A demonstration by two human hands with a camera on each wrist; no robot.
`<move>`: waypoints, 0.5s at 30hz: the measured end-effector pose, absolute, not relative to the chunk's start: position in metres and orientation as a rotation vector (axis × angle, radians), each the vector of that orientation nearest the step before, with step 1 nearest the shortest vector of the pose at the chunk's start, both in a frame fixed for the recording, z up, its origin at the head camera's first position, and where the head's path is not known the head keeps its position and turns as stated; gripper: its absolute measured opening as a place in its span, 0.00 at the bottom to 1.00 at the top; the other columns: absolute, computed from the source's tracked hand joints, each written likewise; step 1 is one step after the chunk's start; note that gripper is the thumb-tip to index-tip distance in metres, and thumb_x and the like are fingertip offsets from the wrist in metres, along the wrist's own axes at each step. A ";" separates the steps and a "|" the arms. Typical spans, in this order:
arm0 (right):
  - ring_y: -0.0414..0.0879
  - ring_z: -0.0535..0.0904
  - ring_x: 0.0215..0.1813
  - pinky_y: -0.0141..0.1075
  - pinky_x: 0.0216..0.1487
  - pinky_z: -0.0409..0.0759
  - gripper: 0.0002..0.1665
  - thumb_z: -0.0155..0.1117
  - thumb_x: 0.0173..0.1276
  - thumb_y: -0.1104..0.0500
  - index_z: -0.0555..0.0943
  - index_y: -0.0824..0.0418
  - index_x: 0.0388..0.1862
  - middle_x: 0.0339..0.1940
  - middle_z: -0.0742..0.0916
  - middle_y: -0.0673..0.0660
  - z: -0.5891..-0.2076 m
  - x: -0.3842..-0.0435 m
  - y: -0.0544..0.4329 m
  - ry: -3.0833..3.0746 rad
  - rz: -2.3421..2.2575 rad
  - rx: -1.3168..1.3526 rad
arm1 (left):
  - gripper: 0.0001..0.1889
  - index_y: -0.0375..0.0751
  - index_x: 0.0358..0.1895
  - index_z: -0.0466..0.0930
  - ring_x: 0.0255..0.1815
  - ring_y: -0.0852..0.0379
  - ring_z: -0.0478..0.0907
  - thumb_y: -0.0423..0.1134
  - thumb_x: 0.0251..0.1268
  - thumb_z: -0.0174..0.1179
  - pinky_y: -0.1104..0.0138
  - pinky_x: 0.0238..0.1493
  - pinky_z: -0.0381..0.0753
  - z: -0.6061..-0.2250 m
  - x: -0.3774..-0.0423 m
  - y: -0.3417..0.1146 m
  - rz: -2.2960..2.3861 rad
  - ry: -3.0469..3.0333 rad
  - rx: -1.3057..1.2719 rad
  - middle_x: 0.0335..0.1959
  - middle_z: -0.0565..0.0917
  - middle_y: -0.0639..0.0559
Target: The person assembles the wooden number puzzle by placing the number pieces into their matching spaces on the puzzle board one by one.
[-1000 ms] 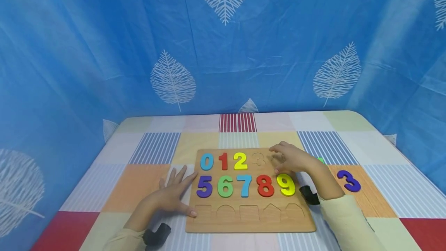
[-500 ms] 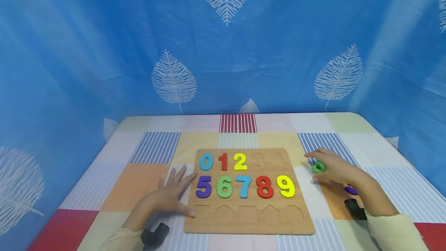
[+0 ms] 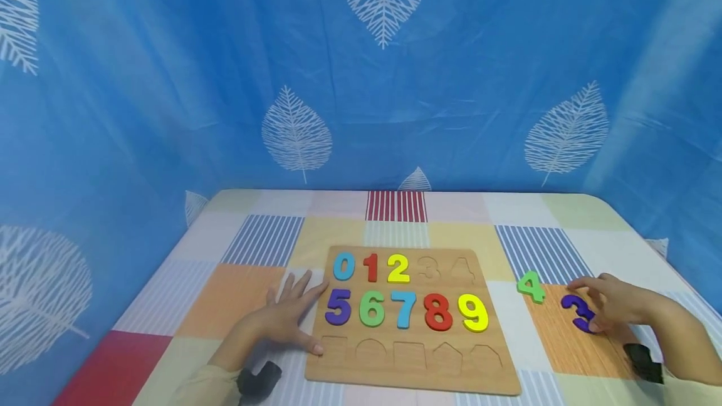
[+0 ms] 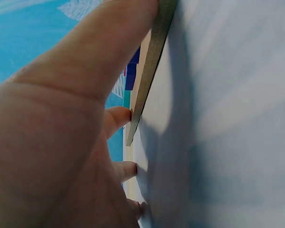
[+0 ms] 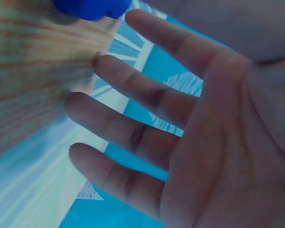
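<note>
In the head view, the purple number 3 (image 3: 578, 313) lies on the tablecloth right of the wooden number board (image 3: 412, 383). My right hand (image 3: 626, 303) is over its right side, index finger at the top, thumb by the lower end. The right wrist view has the 3 (image 5: 92, 7) at its top edge, close to extended fingers (image 5: 128, 78); a firm grip cannot be made out. A green number 4 (image 3: 531, 287) lies between board and hand. My left hand (image 3: 282, 318) is spread at the board's left edge, thumb and index finger touching it.
Several coloured numbers, such as the red 8 (image 3: 437, 312) and yellow 9 (image 3: 472, 313), sit in the board. Recesses for 3 and 4 and a bottom row of shape outlines are bare. A blue leaf-print curtain (image 3: 451, 80) hangs behind the table.
My right hand has moved from the board's upper right, past the green 4, to the purple 3. The 4 was partly covered and now shows whole. My left hand stays at the board.
</note>
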State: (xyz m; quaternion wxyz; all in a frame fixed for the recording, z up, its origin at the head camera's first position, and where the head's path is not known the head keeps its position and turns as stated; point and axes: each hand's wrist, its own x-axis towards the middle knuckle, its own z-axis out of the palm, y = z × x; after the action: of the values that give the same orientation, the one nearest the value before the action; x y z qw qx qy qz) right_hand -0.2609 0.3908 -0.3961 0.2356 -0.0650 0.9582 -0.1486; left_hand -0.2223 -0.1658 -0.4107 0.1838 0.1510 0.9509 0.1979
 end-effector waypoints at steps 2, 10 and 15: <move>0.67 0.72 0.43 0.65 0.40 0.71 0.38 0.73 0.46 0.56 0.70 0.65 0.56 0.41 0.73 0.68 -0.397 -0.261 0.388 2.619 -0.410 -0.168 | 0.58 0.52 0.72 0.48 0.70 0.29 0.28 0.65 0.33 0.68 0.30 0.58 0.27 -0.411 -0.222 -0.166 0.566 2.682 0.434 0.73 0.39 0.36; 0.51 0.71 0.39 0.49 0.40 0.76 0.32 0.70 0.49 0.61 0.74 0.65 0.55 0.34 0.75 0.58 -0.392 -0.260 0.381 2.593 -0.519 -0.236 | 0.58 0.51 0.72 0.48 0.70 0.29 0.28 0.65 0.32 0.68 0.30 0.58 0.27 -0.412 -0.223 -0.165 0.572 2.689 0.445 0.73 0.39 0.35; 0.48 0.68 0.36 0.38 0.35 0.70 0.30 0.69 0.49 0.63 0.74 0.68 0.53 0.31 0.74 0.55 -0.390 -0.259 0.380 2.585 -0.577 -0.290 | 0.59 0.51 0.72 0.48 0.70 0.29 0.27 0.66 0.32 0.68 0.30 0.57 0.26 -0.414 -0.223 -0.166 0.578 2.687 0.452 0.73 0.39 0.34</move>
State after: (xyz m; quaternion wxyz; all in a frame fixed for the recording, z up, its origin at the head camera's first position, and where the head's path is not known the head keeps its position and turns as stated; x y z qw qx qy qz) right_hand -0.2585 0.3804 -0.3902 0.2365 -0.1059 0.9427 -0.2104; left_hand -0.2233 -0.1665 -0.4141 0.1773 0.1596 0.9494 0.2041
